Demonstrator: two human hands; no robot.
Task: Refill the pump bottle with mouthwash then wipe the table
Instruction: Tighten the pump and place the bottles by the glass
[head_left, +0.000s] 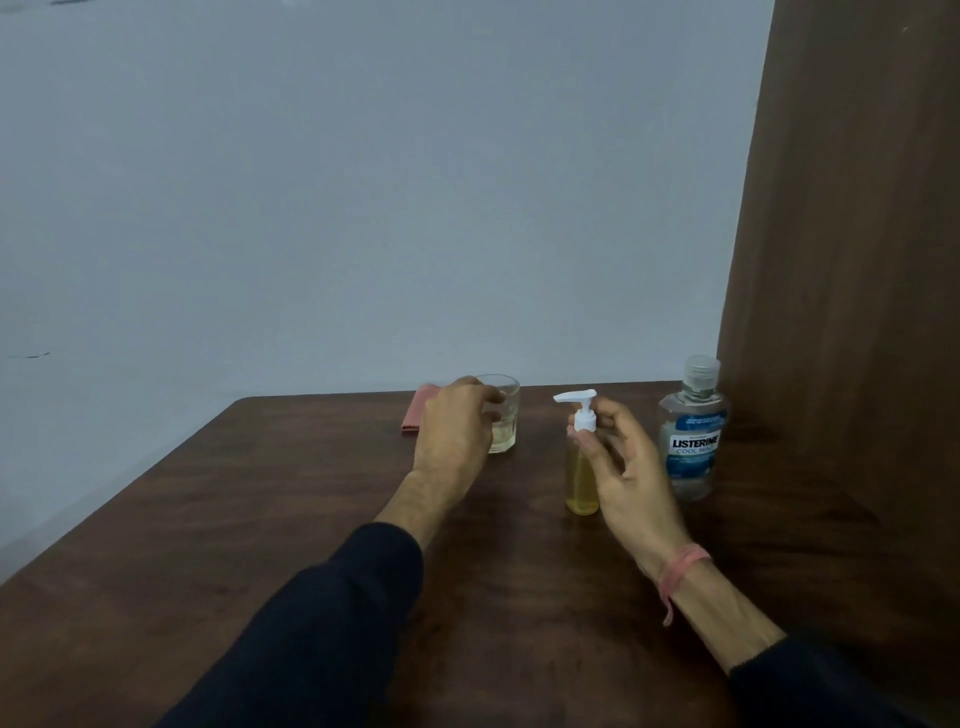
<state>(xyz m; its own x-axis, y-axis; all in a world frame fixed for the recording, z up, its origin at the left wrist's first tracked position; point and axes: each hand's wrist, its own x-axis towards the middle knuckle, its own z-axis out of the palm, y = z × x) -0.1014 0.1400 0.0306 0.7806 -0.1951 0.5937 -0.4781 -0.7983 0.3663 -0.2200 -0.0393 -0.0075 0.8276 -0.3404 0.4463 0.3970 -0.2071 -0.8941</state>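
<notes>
The fingers (605, 415) of the right hand (626, 467) curl around the white pump collar of the pump bottle (582, 467), thumb and forefinger pinching it just below the spout, while the other fingers hang loosely spread beside the bottle's body. A pink band (680, 569) circles that wrist, nearer than the bottle, with a dark sleeve below it. The pump bottle stands upright on the dark wooden table (260, 519), its clear body holding yellowish liquid, its spout pointing left. To the left of the pump bottle, the left hand (457, 426) reaches from a dark sleeve, its fingers bent around the near side of a glass (503, 415); whether they press the glass firmly I cannot tell. The glass stands a little farther back than the pump bottle and holds a small pool of pale liquid at the bottom. To the right of the pump bottle, close but apart, stands the mouthwash bottle (693, 431), capped, blue-labelled, upright. Farther back and left of the pump bottle, behind the left hand, a folded pink cloth (415, 413) lies at the table's far edge, against a pale wall.
</notes>
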